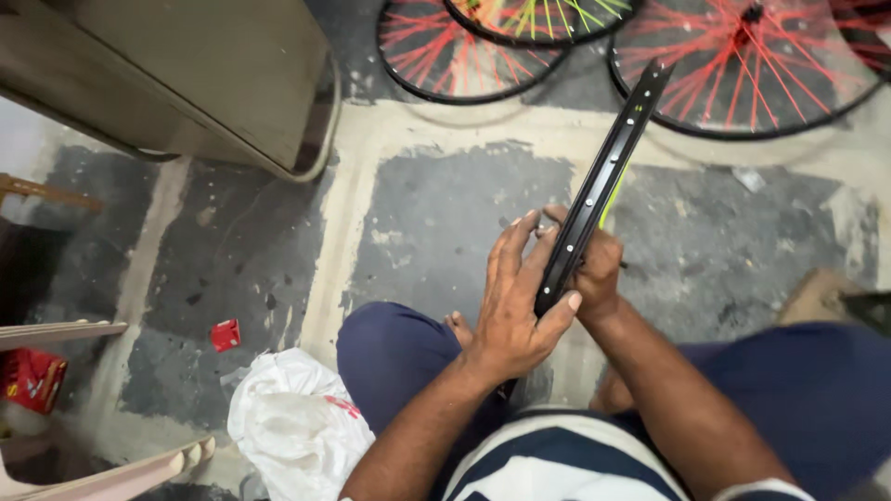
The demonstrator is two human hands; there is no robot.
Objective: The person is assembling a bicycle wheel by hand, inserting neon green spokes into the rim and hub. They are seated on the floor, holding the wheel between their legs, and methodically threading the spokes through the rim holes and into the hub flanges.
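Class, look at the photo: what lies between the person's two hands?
Head view: a black wheel rim, seen edge-on, stands between left hand and right hand.

Floor (445,223): grey concrete, worn, with pale patched bands crossing the middle of the frame. Upper right: three finished wheels lie flat, one with red spokes (742,65), a second red-spoked wheel (445,56) at upper centre, and between them one with yellow-green spokes (538,19), partly cut off by the top edge. Upper left: a drab metal cabinet (204,74) stands on the floor. Lower left: a crumpled white plastic bag (292,422), with a small red packet (225,335) just beside it. Far left edge: a red box (30,378), partly hidden.
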